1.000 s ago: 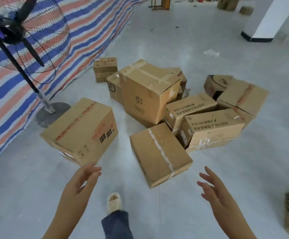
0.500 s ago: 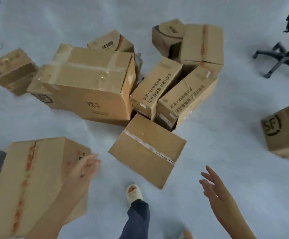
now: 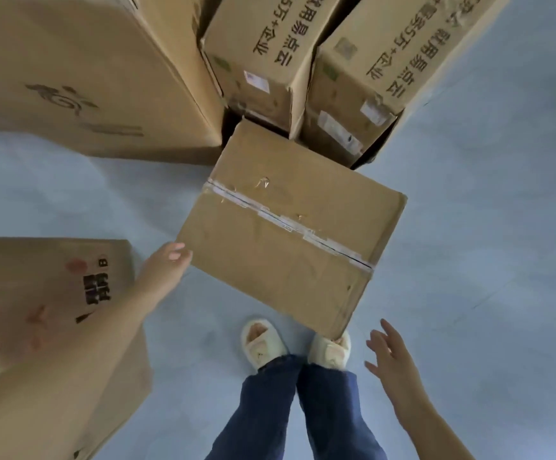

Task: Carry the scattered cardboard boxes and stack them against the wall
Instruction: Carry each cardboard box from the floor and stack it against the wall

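A flat cardboard box with a taped seam (image 3: 290,224) lies on the floor straight below me, its near corner over my right slipper. My left hand (image 3: 165,268) reaches to the box's left corner, fingertips at its edge, fingers relaxed. My right hand (image 3: 391,355) hovers to the right of the box's near corner, fingers spread, apart from it and holding nothing. A large box with a logo (image 3: 81,74) stands behind at the left. Two printed boxes (image 3: 263,51) (image 3: 379,71) lean side by side behind the taped box.
Another box with red and black print (image 3: 48,303) sits at the lower left, partly hidden by my left forearm. My feet in white slippers (image 3: 263,343) stand on the grey floor (image 3: 489,247) just before the taped box. Open floor stretches to the right.
I have stepped up and bent over the boxes, so they fill the view. My left hand has reached the taped box's left corner; my right hand has dropped toward its near right side.
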The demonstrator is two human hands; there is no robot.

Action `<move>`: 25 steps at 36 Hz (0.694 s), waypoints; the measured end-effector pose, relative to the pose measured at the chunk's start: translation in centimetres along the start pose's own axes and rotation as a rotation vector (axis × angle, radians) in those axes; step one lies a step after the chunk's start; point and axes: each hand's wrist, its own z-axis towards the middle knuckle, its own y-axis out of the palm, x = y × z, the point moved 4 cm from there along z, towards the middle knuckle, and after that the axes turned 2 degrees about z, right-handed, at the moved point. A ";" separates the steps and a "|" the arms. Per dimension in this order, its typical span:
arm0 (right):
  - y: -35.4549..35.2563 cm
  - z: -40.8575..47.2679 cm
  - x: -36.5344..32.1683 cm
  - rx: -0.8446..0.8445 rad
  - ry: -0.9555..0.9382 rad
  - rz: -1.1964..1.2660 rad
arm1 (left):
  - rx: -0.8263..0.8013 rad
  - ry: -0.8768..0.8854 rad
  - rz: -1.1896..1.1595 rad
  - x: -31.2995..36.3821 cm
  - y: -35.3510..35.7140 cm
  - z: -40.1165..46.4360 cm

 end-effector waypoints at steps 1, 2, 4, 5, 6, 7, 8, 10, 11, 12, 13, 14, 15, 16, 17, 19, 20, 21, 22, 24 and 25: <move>0.5 2.3 1.2 0.015 0.039 0.018 | 0.015 0.023 0.043 -0.5 1.0 2.0; 1.0 4.6 2.4 0.029 0.069 0.032 | 0.037 0.043 0.088 -1.0 1.9 4.1; 2.4 8.7 4.4 0.042 0.102 0.034 | 0.116 0.064 0.192 -2.2 3.1 7.8; 3.1 10.6 5.4 0.047 0.112 0.023 | 0.168 0.069 0.230 -2.8 3.4 9.6; 3.7 12.2 6.3 0.053 0.114 0.015 | 0.218 0.067 0.250 -3.5 3.7 11.3; 4.2 13.7 7.3 0.059 0.111 0.015 | 0.253 0.050 0.252 -4.3 3.9 12.9; 4.7 14.9 8.1 0.066 0.101 0.016 | 0.263 0.018 0.242 -5.2 4.1 14.3; 5.4 16.6 9.3 0.085 0.073 -0.031 | 0.217 -0.040 0.192 -7.0 4.9 16.6; 5.7 17.1 9.7 0.094 0.060 -0.058 | 0.183 -0.055 0.155 -7.9 5.2 17.5; 6.0 17.5 10.1 0.105 0.054 -0.056 | 0.153 -0.072 0.113 -8.6 5.5 18.2; 6.2 17.7 10.4 0.109 0.055 -0.041 | 0.135 -0.093 0.069 -9.1 5.6 18.6; 6.3 17.8 10.5 0.114 0.055 -0.022 | 0.130 -0.106 0.027 -9.5 5.6 18.9; 6.4 17.7 10.6 0.118 0.054 -0.004 | 0.133 -0.113 -0.010 -9.8 5.6 19.1; 6.3 17.5 10.6 0.123 0.055 0.022 | 0.145 -0.117 -0.046 -10.0 5.5 19.1; 6.1 17.2 10.4 0.127 0.053 0.054 | 0.163 -0.118 -0.082 -10.1 5.4 19.0; 5.3 16.5 9.6 0.136 0.043 0.109 | 0.190 -0.124 -0.141 -9.9 5.1 18.1; 4.7 16.1 8.9 0.140 0.039 0.123 | 0.195 -0.128 -0.166 -9.7 5.0 17.4; 4.0 15.6 8.2 0.143 0.037 0.134 | 0.195 -0.133 -0.191 -9.6 4.9 16.6; 3.2 14.9 7.4 0.149 0.037 0.144 | 0.191 -0.142 -0.214 -9.4 4.7 15.5; 1.3 13.3 5.6 0.152 0.033 0.173 | 0.189 -0.150 -0.275 -8.9 4.1 13.2; 0.4 12.3 4.5 0.151 0.031 0.187 | 0.193 -0.146 -0.323 -8.6 3.7 12.0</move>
